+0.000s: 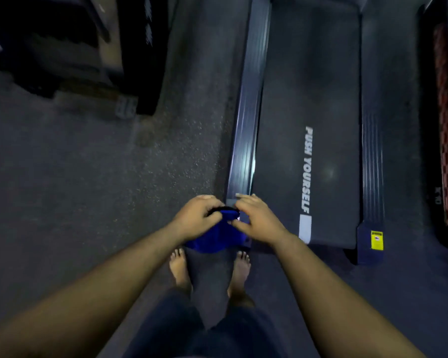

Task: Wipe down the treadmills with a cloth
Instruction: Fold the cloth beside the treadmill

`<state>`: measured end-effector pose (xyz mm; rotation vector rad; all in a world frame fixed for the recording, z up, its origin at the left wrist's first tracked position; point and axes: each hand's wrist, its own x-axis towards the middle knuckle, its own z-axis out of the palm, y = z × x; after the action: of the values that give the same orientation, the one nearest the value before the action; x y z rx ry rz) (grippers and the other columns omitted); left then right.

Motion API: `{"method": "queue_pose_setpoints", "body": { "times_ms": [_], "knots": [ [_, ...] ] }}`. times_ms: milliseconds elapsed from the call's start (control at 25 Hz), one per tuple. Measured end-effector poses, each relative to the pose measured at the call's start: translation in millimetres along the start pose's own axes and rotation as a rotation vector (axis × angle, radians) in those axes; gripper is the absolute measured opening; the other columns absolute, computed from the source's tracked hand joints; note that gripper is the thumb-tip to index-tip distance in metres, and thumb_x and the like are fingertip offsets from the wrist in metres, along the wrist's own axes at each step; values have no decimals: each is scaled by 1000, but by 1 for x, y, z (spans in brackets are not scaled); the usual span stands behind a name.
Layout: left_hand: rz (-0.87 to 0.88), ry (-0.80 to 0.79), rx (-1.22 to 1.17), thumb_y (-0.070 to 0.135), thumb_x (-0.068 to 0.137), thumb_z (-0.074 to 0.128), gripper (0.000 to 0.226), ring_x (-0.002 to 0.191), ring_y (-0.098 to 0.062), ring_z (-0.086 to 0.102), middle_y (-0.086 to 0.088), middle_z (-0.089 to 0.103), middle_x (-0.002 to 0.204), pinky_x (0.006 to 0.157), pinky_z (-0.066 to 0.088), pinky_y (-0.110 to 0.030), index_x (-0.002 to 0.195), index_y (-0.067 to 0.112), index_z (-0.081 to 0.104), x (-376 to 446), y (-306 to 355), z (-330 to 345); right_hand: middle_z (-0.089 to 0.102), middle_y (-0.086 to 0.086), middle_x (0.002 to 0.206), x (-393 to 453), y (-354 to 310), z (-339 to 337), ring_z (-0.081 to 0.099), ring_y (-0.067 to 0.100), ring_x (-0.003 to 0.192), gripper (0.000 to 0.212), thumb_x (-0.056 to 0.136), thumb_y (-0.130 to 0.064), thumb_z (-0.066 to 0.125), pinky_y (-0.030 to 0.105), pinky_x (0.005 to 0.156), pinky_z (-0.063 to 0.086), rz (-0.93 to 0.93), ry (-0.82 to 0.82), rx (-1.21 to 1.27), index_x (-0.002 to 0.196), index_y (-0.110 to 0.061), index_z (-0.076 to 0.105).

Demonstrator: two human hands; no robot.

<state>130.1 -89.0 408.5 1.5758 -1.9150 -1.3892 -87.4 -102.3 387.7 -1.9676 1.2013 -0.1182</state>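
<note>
Head view looks straight down over dark trousers point(192, 332) and two bare feet point(180, 270) planted on a speckled rubber floor point(88, 189). Just above the feet, both forearms reach forward and meet at a blue cloth point(217, 239), which is bunched between the hands and hangs in the air near the rear corner of a treadmill point(308, 125). The left hand point(195, 218) grips the cloth's upper edge with its fingers curled round the fabric. The right hand point(256, 220) pinches the cloth's other side between thumb and fingertips, the remaining fingers bent loosely over it.

Beyond the hands, the treadmill's dark belt point(329, 86) runs away from the person and carries the white words "PUSH YOURSELF" along its length. A ribbed side rail point(246, 125) lies directly beyond the hands and catches a streak of light; a matching rail point(373, 164) flanks the belt's far side, with a yellow warning sticker point(376, 240) on its end cap. At the right edge lies a second machine point(445, 125) with a red-and-black patterned strip, apart from the first across a strip of floor. Far left, a dark equipment frame point(140, 60) stands on the floor, blurred and too dim to identify.
</note>
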Motion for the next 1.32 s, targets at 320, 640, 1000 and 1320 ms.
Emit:
{"method": "queue_pose_setpoints", "body": {
  "times_ms": [320,640,1000,1320],
  "knots": [
    [174,362,-327,19,92,48,18,82,-4,59,15,67,85,80,46,-25,93,24,65,-80,100,-215,58,-2,78,19,-177,-54,57,21,75,26,78,-47,53,42,65,50,203,242,-12,84,-23,48],
    [90,772,-207,38,92,62,12,86,-15,69,10,74,85,81,57,-42,90,32,71,-66,79,-358,59,-5,69,61,-228,-142,54,7,61,33,89,-56,62,30,54,39,199,268,-79,73,-31,50],
    [53,600,-259,21,94,65,17,93,-15,70,2,75,98,94,54,-48,111,23,69,44,99,-379,45,4,60,204,-280,-222,41,13,48,40,93,-36,66,24,47,31,260,540,982,64,-22,43],
    [245,553,-102,24,94,56,21,87,2,68,23,73,92,84,56,-35,103,42,66,124,120,-399,58,8,63,307,-290,-286,62,23,53,34,97,-15,61,27,42,48,293,577,1197,73,-21,37]
  ]
}}
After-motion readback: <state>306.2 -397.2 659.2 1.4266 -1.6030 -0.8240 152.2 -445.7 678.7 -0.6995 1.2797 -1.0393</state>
